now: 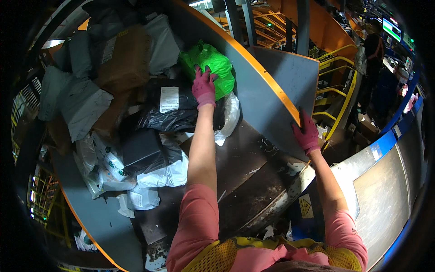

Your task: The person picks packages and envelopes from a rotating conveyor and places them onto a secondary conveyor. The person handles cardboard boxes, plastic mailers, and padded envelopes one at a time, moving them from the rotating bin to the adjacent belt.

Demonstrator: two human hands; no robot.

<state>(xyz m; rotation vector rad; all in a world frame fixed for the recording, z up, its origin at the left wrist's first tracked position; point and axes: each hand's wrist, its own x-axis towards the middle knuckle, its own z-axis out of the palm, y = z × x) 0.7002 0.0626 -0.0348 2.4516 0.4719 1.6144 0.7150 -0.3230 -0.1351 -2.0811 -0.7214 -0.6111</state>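
Observation:
My left hand (pixel 204 86), in a pink glove with dark fingertips, reaches forward over a bright green plastic bag (pixel 222 69). Its fingers are spread against the bag's near side; firm contact is hard to judge. Just below lies a black plastic parcel (pixel 151 102) with a white label, beside a whitish plastic bag (pixel 231 117). My right hand (pixel 306 132), gloved the same way, grips the orange rim (pixel 275 89) of the grey metal chute wall (pixel 258 98) at its near end.
Parcels pile up at left: a brown cardboard box (pixel 125 59), grey mailer bags (pixel 81 102), a black package (pixel 142 149) and white bags (pixel 166 170). Dark, worn plates (pixel 238 176) form the chute floor. A metal panel (pixel 384 183) curves at right. Beyond yellow railings (pixel 340 102) stands another person (pixel 372 61).

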